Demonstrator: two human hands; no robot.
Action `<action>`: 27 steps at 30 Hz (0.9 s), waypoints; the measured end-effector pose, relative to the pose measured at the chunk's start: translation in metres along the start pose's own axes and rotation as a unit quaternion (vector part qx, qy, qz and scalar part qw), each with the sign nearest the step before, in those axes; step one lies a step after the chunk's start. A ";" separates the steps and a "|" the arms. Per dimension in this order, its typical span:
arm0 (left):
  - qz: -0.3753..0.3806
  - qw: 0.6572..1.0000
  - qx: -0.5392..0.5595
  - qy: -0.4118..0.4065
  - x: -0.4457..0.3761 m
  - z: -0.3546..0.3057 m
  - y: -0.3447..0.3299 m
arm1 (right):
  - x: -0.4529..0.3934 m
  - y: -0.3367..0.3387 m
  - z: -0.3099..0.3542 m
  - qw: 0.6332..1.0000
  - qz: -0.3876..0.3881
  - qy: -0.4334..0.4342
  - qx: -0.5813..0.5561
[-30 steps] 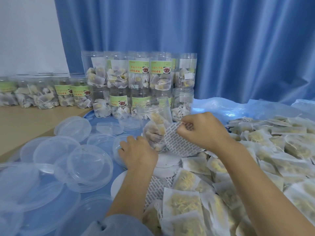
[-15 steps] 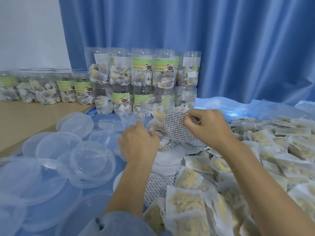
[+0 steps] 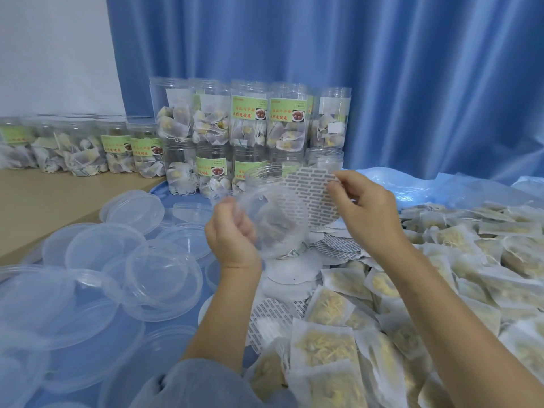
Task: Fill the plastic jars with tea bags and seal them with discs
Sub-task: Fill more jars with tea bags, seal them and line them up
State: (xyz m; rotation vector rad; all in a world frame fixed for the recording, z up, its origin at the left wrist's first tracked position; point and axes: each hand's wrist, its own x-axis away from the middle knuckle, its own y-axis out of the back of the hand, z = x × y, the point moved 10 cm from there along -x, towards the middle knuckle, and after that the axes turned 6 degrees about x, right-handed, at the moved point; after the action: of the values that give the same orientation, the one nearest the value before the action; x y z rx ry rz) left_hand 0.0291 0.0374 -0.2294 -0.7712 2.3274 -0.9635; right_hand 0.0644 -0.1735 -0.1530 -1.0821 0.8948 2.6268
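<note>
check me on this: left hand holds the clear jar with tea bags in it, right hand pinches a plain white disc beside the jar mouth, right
Not quite. The disc pinched by the right hand is not plain white: the head view shows its face covered in rows of grey printed dashes. The rest holds: the left hand holds the clear jar with tea bags in it, and the disc is beside the jar's mouth.

The scene is seen through one wide-angle view only, taken from the person's head and aimed forward and down. The forearms are seen entering from the bottom edge, and the hands (image 3: 294, 222) are met close up at mid-frame. The counter (image 3: 44, 198) is looked at from above on a slant, its near part filling the lower half. The stacked jars (image 3: 250, 136) and the blue curtain (image 3: 382, 83) are faced further back, nearly level. Straight lines are bent toward the edges.
</note>
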 end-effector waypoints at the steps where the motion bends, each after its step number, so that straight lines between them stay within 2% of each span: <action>1: -0.003 0.996 0.053 0.071 -0.002 0.014 0.001 | 0.000 -0.001 -0.004 0.999 -0.002 -0.021 -0.031; 3: -0.005 0.984 0.052 0.172 -0.001 0.037 0.005 | -0.001 -0.009 -0.009 0.990 0.031 -0.065 -0.123; 6: 0.027 0.977 0.001 0.214 0.001 0.050 0.000 | 0.006 -0.034 0.002 0.951 0.154 -0.087 -0.253; 9: 0.054 0.974 -0.064 0.209 0.009 0.048 -0.009 | 0.018 -0.053 0.012 0.926 0.252 -0.100 -0.263; 11: 0.040 0.976 -0.083 0.198 0.012 0.044 -0.007 | 0.026 -0.061 0.015 0.906 0.302 -0.117 -0.273; 14: 0.028 0.979 -0.105 0.171 0.010 0.037 -0.003 | 0.034 -0.062 0.029 0.907 0.346 -0.054 -0.235; 17: 0.027 0.978 -0.118 0.173 0.011 0.038 -0.002 | 0.045 -0.071 0.039 0.891 0.396 -0.035 -0.221; 20: 0.015 0.974 -0.124 0.191 0.012 0.043 0.002 | 0.048 -0.077 0.034 0.896 0.403 -0.040 -0.181; 22: 0.000 0.973 -0.118 0.198 0.011 0.045 0.005 | 0.045 -0.075 0.029 0.906 0.380 -0.049 -0.179; 24: 0.001 0.973 -0.107 0.206 0.010 0.047 0.005 | 0.037 -0.070 0.025 0.925 0.327 -0.061 -0.184; 27: 0.043 0.974 -0.069 0.213 0.010 0.049 -0.005 | 0.023 -0.055 0.014 0.953 0.221 -0.093 -0.187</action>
State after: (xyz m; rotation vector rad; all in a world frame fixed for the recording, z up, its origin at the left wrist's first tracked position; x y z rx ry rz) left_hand 0.0546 0.0052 -0.2588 -0.5488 2.7981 -1.0159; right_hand 0.0593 -0.1223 -0.1870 -0.7434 0.6760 3.3062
